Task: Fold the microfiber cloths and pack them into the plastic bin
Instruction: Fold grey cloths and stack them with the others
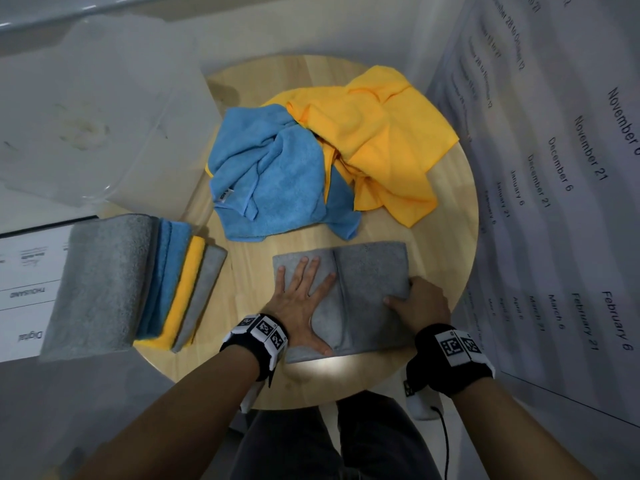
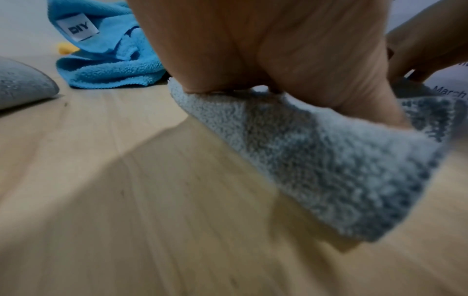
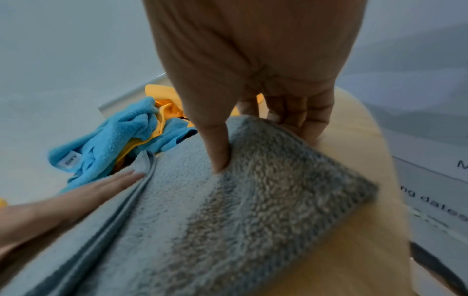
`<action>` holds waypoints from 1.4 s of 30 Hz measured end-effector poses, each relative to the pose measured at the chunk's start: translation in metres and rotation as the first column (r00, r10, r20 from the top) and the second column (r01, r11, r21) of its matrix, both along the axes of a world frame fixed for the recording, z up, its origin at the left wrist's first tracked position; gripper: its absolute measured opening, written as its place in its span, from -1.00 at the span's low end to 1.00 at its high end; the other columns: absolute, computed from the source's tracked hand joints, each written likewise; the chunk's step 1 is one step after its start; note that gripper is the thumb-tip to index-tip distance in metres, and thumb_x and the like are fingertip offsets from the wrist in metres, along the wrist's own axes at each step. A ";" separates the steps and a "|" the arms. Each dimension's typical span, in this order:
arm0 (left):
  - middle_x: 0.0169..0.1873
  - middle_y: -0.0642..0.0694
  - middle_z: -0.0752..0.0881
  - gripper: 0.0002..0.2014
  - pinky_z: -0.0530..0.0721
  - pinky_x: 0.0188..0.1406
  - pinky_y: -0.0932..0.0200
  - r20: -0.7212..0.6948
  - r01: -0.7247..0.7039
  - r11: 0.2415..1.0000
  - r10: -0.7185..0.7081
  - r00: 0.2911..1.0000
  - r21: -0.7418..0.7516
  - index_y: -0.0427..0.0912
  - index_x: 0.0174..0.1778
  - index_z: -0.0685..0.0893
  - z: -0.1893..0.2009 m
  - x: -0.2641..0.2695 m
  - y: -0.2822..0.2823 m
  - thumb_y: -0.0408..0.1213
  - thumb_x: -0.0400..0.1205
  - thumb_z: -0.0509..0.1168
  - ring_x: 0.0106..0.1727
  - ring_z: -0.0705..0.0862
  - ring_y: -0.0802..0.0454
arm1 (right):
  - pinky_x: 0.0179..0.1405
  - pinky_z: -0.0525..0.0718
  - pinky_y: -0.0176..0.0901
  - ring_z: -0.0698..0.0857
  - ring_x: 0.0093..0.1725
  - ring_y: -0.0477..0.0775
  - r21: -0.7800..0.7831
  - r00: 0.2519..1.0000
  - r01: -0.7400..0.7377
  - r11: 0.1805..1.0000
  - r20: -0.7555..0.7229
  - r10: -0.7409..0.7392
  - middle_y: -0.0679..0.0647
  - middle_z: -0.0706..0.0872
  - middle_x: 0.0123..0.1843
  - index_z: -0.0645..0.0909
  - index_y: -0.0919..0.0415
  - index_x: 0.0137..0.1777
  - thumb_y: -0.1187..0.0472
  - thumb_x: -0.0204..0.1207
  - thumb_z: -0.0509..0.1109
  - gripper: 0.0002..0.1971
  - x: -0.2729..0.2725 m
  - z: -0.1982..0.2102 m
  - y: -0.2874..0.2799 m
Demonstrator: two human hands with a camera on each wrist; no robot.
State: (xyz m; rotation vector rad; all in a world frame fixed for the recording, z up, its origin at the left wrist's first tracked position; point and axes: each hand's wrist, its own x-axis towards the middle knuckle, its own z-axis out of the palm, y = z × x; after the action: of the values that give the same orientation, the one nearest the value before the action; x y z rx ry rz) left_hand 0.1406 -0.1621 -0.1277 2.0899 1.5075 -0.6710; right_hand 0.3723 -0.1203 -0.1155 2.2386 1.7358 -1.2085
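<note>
A grey cloth (image 1: pixel 367 299) (image 2: pixel 316 160) (image 3: pixel 228 220) lies partly folded on the round wooden table (image 1: pixel 443 244), near its front. My left hand (image 1: pixel 304 299) presses flat on the cloth's left half, fingers spread. My right hand (image 1: pixel 415 303) pinches the cloth's right edge, thumb (image 3: pixel 220 148) on top and fingers underneath. Behind lie a crumpled blue cloth (image 1: pixel 273 174) (image 2: pixel 108 66) (image 3: pixel 106 144) and a crumpled yellow cloth (image 1: pixel 374 140). A stack of folded grey, blue and yellow cloths (image 1: pixel 131 285) sits at the left. The clear plastic bin (image 1: pixel 104 112) stands at the upper left.
Printed sheets with dates (image 1: pixel 554 168) hang or lie to the right of the table. Papers (image 1: pixel 24 289) lie under the folded stack at the left. The table's front rim (image 1: pixel 346 393) is close to my legs.
</note>
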 end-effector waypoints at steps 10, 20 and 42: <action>0.66 -0.09 -0.17 0.10 -0.32 0.55 -0.36 0.365 -0.241 0.968 0.248 0.897 -0.064 -0.05 0.66 -0.09 0.005 -0.009 0.008 0.34 0.35 0.33 0.66 -0.24 -0.08 | -0.13 0.48 -0.17 0.66 -0.05 0.02 0.279 0.917 -0.165 0.946 -0.309 0.251 0.00 0.69 -0.01 0.49 0.13 0.26 0.12 0.54 0.39 -0.68 -0.066 0.051 -0.028; -0.32 0.05 0.65 -0.50 0.62 -0.13 0.27 0.701 -0.835 0.442 0.706 0.099 -0.327 0.01 0.35 0.50 0.019 -0.040 0.030 0.00 0.50 0.37 -0.29 0.64 0.16 | -0.09 0.40 -0.19 0.61 0.08 0.16 0.333 0.802 -0.467 0.819 -0.230 0.551 0.15 0.60 0.20 0.36 0.15 0.40 0.26 0.59 0.22 -0.62 -0.132 0.024 -0.053; 0.38 -0.06 0.45 -0.67 0.45 0.13 -0.03 0.166 -0.326 0.920 0.294 0.941 0.220 -0.18 0.18 0.56 0.013 -0.049 0.039 -0.21 0.51 0.31 0.39 0.39 -0.09 | 0.50 0.08 0.39 0.15 0.64 0.27 0.422 0.487 -0.838 0.345 0.296 0.821 0.30 0.21 0.64 0.25 0.13 0.60 -0.16 0.60 0.05 -0.38 -0.067 -0.043 -0.072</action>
State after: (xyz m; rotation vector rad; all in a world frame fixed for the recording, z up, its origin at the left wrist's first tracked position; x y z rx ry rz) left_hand 0.0914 -0.1233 -0.1146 1.9526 1.8689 -0.2348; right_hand 0.3055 -0.1922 -0.1584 0.9969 2.8636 -0.4421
